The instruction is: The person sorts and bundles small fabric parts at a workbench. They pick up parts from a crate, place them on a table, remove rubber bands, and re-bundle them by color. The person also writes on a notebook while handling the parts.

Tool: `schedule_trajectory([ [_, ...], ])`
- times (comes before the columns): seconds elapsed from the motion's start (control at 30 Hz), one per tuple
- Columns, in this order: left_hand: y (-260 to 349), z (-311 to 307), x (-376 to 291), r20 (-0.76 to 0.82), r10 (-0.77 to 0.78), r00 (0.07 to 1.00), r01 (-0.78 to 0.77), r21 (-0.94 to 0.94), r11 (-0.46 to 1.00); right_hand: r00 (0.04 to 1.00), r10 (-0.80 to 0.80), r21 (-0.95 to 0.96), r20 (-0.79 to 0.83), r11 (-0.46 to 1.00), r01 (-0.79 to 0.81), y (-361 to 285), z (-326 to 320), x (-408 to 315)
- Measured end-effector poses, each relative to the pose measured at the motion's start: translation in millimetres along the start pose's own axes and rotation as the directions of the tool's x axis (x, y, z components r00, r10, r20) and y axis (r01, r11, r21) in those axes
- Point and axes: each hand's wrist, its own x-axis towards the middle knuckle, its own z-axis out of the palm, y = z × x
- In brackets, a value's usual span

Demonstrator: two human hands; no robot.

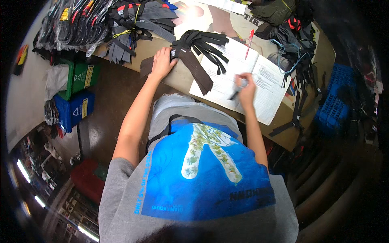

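My left hand (pixel 163 63) rests at the near edge of the table, on the end of a dark brown fabric strip bundle (pixel 196 71). Black fabric straps (pixel 209 41) fan out from that bundle over an open notebook (pixel 270 82) with writing on its pages. Above the notebook's right half, my right hand (pixel 247 88) is blurred, its fingers closed on a small dark item (pixel 235 94) that I cannot make out clearly. A red pen (pixel 249 44) lies across the notebook's top near the fold.
Tied grey strip bundles (pixel 121 45) and plastic-wrapped goods (pixel 82 24) lie at the table's left. More dark strips with blue cord (pixel 293 54) lie at the right, some hanging over the edge. Green (pixel 82 77) and blue bins (pixel 76 109) stand left, a blue crate (pixel 334 100) right.
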Motion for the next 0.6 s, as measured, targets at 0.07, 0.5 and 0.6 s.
schedule_trajectory([
  [0.07,-6.1,-5.9,11.8,0.07,0.01,0.997,-0.001,-0.127,0.992,0.992,-0.091,-0.096,0.093,0.99,0.1,-31.1,51.1,5.9],
  [0.5,-18.5,-37.9,53.2,0.123,0.205,0.971,-0.138,-0.41,0.902,0.986,0.019,-0.358,0.167,0.933,0.043,-83.1,150.3,44.2],
  [0.6,-20.5,-16.2,45.4,0.162,0.235,0.958,-0.165,-0.359,0.918,0.978,0.003,-0.444,0.208,0.891,0.092,-78.1,153.8,37.5],
])
